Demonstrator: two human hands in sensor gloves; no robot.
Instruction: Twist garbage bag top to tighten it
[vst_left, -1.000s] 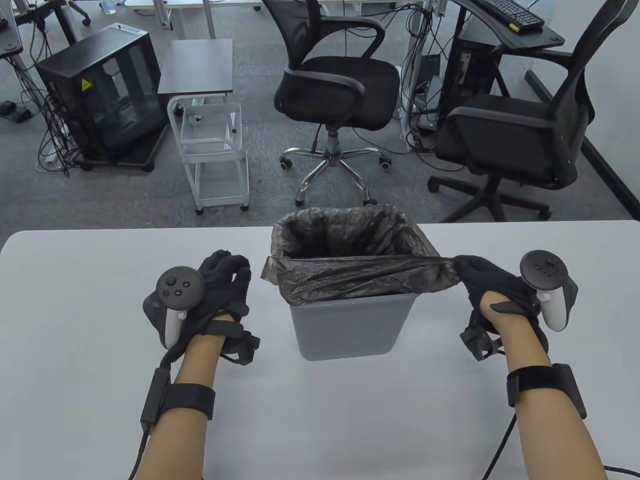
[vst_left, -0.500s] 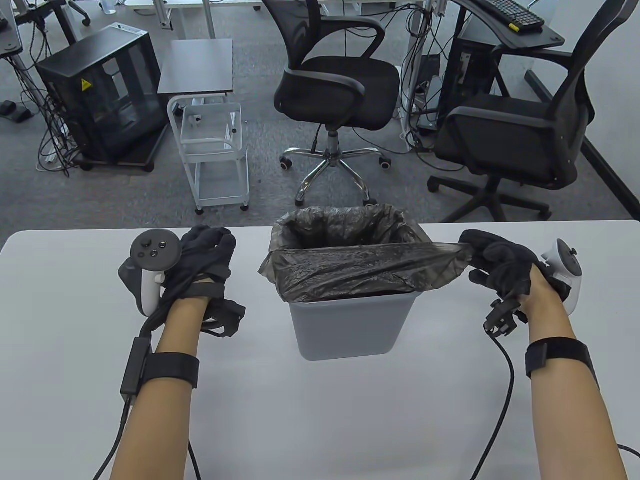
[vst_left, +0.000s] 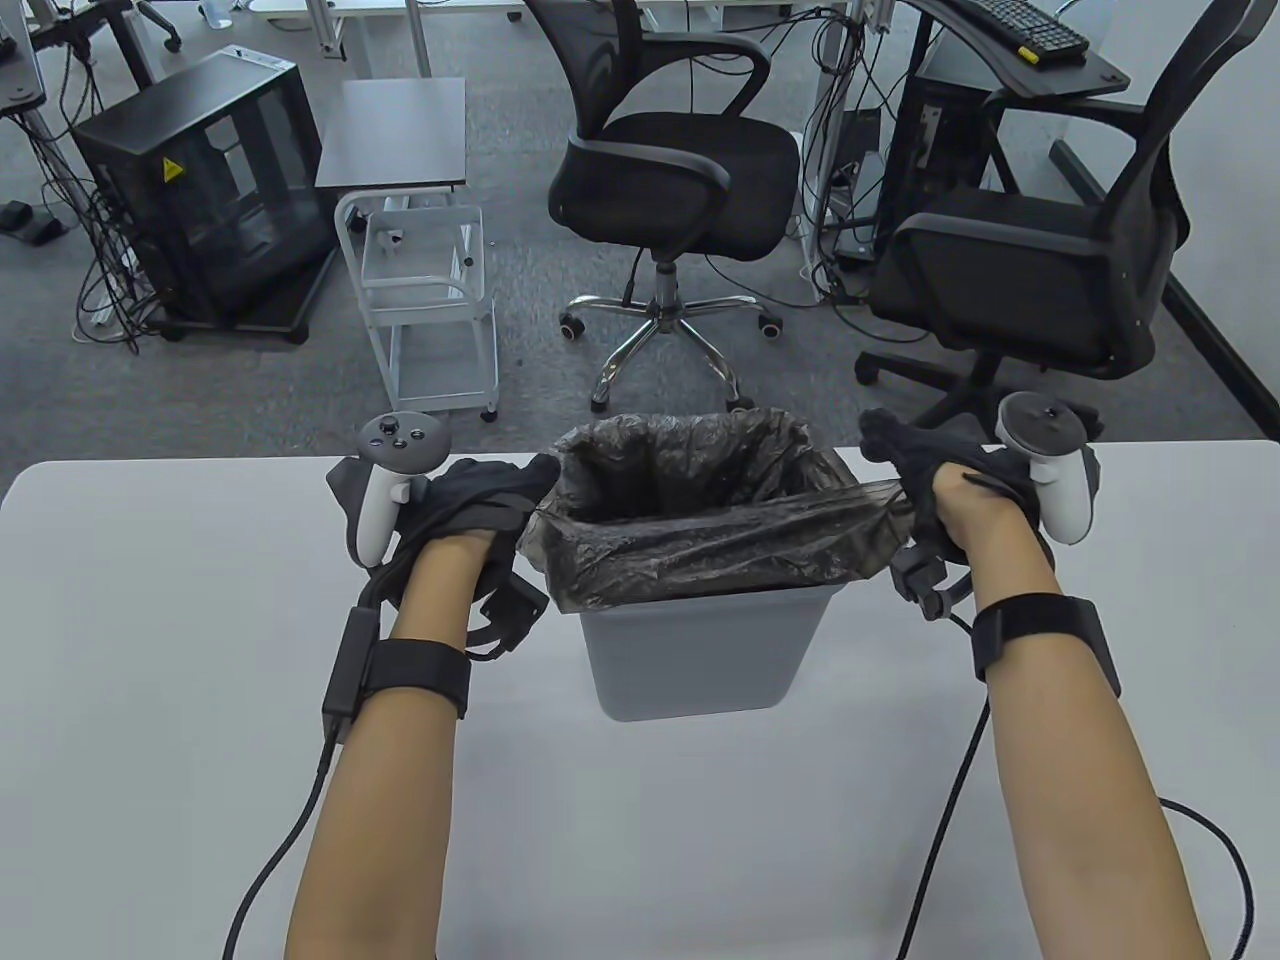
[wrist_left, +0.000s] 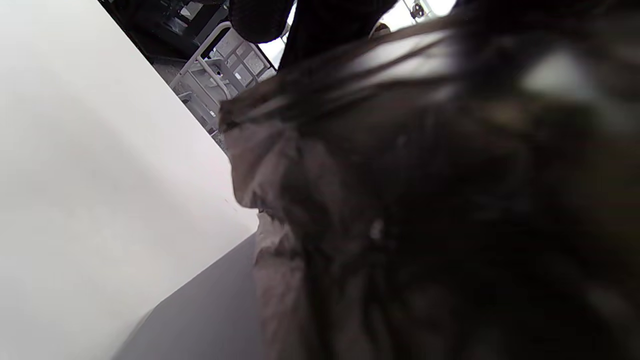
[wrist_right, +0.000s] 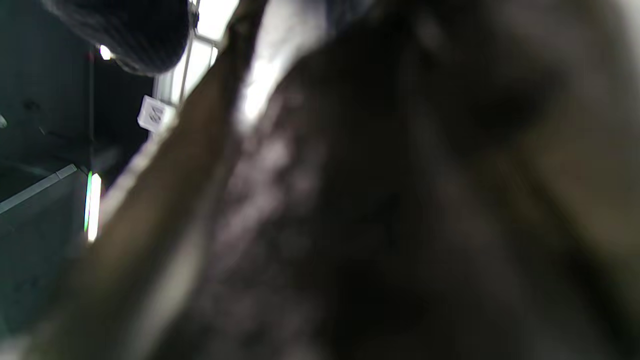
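On the surface (vst_left: 200, 600) stands our grey bin (vst_left: 700, 650), the garbage bag (vst_left: 700, 530) draped over its rim. Our right hand (vst_left: 935, 465) grips the bag's right edge; whether our left hand (vst_left: 480, 495) grips the left edge we cannot tell. We should gather both edges inward evenly before twisting.

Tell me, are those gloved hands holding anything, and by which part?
The right hand grips the garbage bag by its stretched right rim corner. The left hand reaches the bag's left rim; whether it grips cannot be told.
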